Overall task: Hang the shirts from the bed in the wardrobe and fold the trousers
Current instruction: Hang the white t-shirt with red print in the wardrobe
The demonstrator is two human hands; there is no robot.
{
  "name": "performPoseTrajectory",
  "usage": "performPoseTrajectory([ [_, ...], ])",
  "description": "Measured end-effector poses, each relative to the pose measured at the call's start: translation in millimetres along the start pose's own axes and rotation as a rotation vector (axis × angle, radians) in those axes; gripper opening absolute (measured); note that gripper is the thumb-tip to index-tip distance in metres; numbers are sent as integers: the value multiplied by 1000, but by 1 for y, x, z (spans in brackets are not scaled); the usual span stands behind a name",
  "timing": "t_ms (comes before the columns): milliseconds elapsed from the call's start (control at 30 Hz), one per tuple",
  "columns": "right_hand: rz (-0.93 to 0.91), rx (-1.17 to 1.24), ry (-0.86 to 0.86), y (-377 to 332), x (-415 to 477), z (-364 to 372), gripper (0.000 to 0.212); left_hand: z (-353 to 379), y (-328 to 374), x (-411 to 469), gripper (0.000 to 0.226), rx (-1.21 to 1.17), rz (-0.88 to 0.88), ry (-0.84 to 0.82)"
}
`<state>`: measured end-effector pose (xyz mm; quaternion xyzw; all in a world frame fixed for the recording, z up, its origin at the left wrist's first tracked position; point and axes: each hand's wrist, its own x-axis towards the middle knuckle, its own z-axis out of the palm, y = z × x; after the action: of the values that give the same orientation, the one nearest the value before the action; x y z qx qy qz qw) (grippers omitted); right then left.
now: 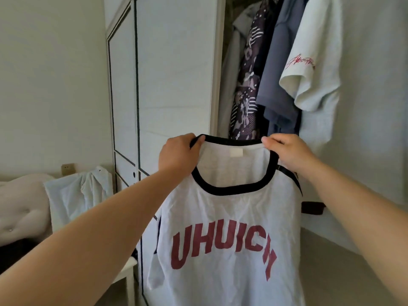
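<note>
One tee (225, 217), held before the wardrobe (174, 74).
My left hand (178, 155) and right hand (289, 153) each pinch its collar (231, 189); I count four garments (278, 69) (one patterned) hanging ahead.

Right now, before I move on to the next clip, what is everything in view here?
T-shirt: one, white with black neck trim and red letters, held up in front of the wardrobe.
Wardrobe: one, white with dark lines, left doors closed, right part open.
Hanging clothes: at least four, pale grey, dark patterned, blue-grey, white with red script, inside the open part.
Loose shirt: one, white, draped at lower left.
Wall socket: one, beige, on the wall left of the wardrobe.
Left hand: one, grips the collar's left side.
Right hand: one, pinches the collar's right side.
</note>
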<state>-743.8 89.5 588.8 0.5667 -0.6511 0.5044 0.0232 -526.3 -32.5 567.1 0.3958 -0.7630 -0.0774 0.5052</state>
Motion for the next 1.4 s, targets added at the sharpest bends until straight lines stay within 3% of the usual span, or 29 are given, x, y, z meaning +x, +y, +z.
performPoseTrajectory([
  [200,41,32,132,5,16,-61,42,23,64,24,39,-107,107,18],
  [433,-23,-114,382,-3,30,-125,47,44,131,66,34,-289,259,76],
  [800,102,-262,533,5,58,-192,45,89,219,114,38,-459,428,62],
  [900,115,-284,570,6,69,-203,38,101,240,121,45,-374,521,116],
  [1000,86,-310,609,0,78,-216,40,105,259,132,39,-173,750,292],
  [1100,103,-496,609,-9,83,-234,38,100,286,149,34,-87,913,415],
  [1400,172,-781,587,-37,88,-281,37,102,366,187,33,-92,790,345],
])
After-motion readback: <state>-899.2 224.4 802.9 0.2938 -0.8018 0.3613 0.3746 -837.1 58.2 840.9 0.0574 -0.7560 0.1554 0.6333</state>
